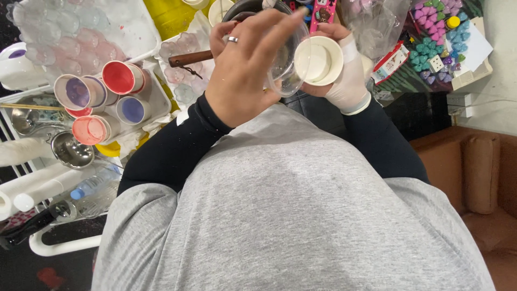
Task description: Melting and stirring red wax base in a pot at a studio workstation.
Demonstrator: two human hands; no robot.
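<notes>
My left hand (245, 67), bare with a ring on one finger, grips a clear plastic bowl (288, 73) tipped on its side in front of my chest. My right hand (347, 75) wears a white glove and holds a white paper cup (319, 60) with its mouth facing me, pressed close against the clear bowl. The cup looks coated with white inside. Both hands are raised above the table edge, over a dark pot (253, 6) with a wooden handle (189, 58).
At left a white tray (156, 99) carries paper cups of red (121, 77), purple (75, 92), blue (132, 109) and pink (89, 130) liquid. Clear moulds (70, 27), metal ladles (72, 150), a water bottle (94, 186), small coloured pieces (439, 37) at right, brown sofa (474, 172).
</notes>
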